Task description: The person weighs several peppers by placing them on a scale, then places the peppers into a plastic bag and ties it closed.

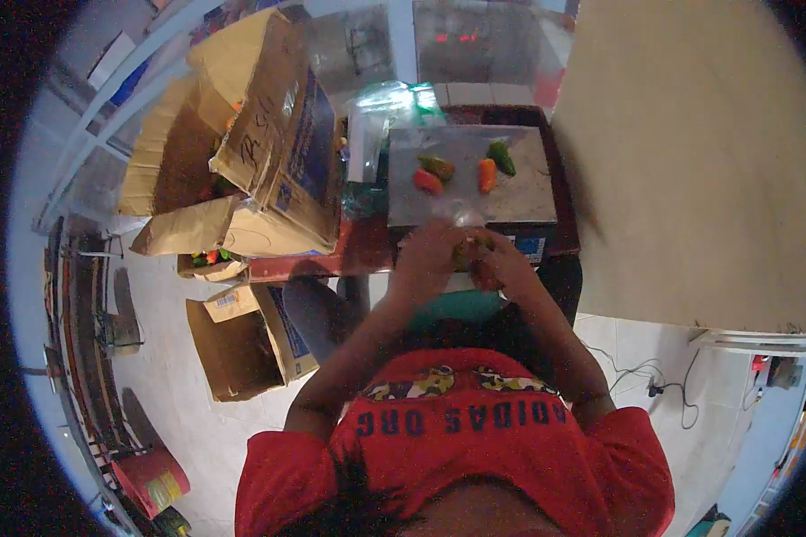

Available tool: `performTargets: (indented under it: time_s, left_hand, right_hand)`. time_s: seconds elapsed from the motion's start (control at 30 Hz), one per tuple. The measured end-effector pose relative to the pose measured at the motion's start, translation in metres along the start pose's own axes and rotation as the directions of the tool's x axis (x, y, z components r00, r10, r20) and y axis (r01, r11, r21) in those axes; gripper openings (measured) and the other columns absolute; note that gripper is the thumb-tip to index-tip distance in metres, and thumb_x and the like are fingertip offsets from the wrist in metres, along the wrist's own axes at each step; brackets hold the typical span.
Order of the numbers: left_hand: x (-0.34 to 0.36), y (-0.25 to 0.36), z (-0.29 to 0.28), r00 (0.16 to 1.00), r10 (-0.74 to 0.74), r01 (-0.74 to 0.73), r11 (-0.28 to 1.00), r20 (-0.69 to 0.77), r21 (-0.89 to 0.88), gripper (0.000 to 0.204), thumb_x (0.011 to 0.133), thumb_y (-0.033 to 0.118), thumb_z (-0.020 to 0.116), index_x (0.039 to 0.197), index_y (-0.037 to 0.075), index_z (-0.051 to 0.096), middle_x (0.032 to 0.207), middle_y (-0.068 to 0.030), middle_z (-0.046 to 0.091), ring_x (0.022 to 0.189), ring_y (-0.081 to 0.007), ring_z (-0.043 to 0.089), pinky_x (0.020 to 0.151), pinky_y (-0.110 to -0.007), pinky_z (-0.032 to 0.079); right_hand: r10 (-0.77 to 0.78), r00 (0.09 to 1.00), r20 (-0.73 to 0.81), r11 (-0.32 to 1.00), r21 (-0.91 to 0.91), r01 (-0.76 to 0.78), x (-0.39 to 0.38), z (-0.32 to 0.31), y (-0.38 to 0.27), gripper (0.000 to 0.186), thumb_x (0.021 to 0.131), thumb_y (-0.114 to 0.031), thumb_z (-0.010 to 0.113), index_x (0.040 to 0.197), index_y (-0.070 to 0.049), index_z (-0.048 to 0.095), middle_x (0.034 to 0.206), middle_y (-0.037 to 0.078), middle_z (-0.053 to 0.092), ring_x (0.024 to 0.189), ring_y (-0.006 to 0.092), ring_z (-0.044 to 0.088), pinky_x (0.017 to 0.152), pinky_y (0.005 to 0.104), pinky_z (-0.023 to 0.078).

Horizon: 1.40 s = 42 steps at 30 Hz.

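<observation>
My left hand (424, 259) and my right hand (508, 270) meet at the near edge of a flat-topped scale (528, 201), fingers curled inward. Between them is a small bunch of red and greenish peppers (484, 274), seemingly in a clear plastic bag (459, 212) whose film shows just beyond my fingers. My hands partly cover the bunch. On the metal plate lie a red pepper (427, 183), a brownish-green pepper (437, 166), an orange pepper (487, 175) and a green pepper (501, 158).
A large open cardboard box (282, 161) with peppers inside stands left of the scale on the dark red table (358, 251). Clear plastic bags (392, 100) lie behind. Another open box (237, 349) sits on the floor. A tall beige board (698, 161) rises at right; cables (654, 385) trail below.
</observation>
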<state>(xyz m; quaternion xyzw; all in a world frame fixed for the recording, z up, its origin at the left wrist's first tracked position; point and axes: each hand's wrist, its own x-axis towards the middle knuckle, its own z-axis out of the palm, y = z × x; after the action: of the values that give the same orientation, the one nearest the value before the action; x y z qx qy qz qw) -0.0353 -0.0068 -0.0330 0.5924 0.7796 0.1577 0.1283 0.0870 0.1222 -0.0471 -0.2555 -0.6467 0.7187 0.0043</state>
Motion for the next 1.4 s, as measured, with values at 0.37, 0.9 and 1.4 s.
performTargets:
  time_s: [0.37, 0.9, 1.4]
  left_hand:
    - [-0.022, 0.019, 0.010, 0.843, -0.462, 0.132, 0.674, -0.276, -0.727, 0.028, 0.087, 0.019, 0.062, 0.107, 0.003, 0.053, 0.099, -0.0153, 0.059, 0.090, -0.0307, 0.059, 0.081, -0.039, 0.048]
    - [-0.021, 0.034, 0.047, 0.846, -0.166, -0.161, 0.825, -0.506, -0.541, 0.017, 0.091, 0.015, 0.056, 0.102, 0.003, 0.053, 0.094, -0.0144, 0.056, 0.085, -0.0274, 0.058, 0.076, -0.040, 0.045]
    - [-0.033, -0.041, -0.012, 0.825, -0.551, -0.032, 0.175, -0.124, -0.984, 0.018, 0.092, 0.020, 0.051, 0.100, 0.005, 0.055, 0.064, 0.0018, 0.048, 0.056, -0.0057, 0.047, 0.052, -0.021, 0.039]
  right_hand:
    - [0.061, 0.998, -0.033, 0.478, 0.878, 0.000, 0.051, 0.020, 0.061, 0.025, 0.094, -0.032, 0.053, 0.108, -0.010, 0.054, 0.088, 0.002, 0.058, 0.077, 0.0152, 0.057, 0.066, 0.0287, 0.050]
    - [-0.076, 0.847, -0.526, 0.614, 0.644, 0.456, 0.032, 0.044, 0.039, 0.023, 0.096, -0.022, 0.049, 0.113, -0.007, 0.048, 0.094, 0.007, 0.056, 0.082, 0.0193, 0.058, 0.070, 0.0340, 0.050]
    - [-0.555, 0.785, 0.274, 0.525, -0.617, 0.586, -0.008, 0.063, 0.015, 0.038, 0.091, -0.019, 0.051, 0.125, -0.004, 0.046, 0.117, 0.022, 0.054, 0.100, 0.0373, 0.057, 0.089, 0.0428, 0.047]
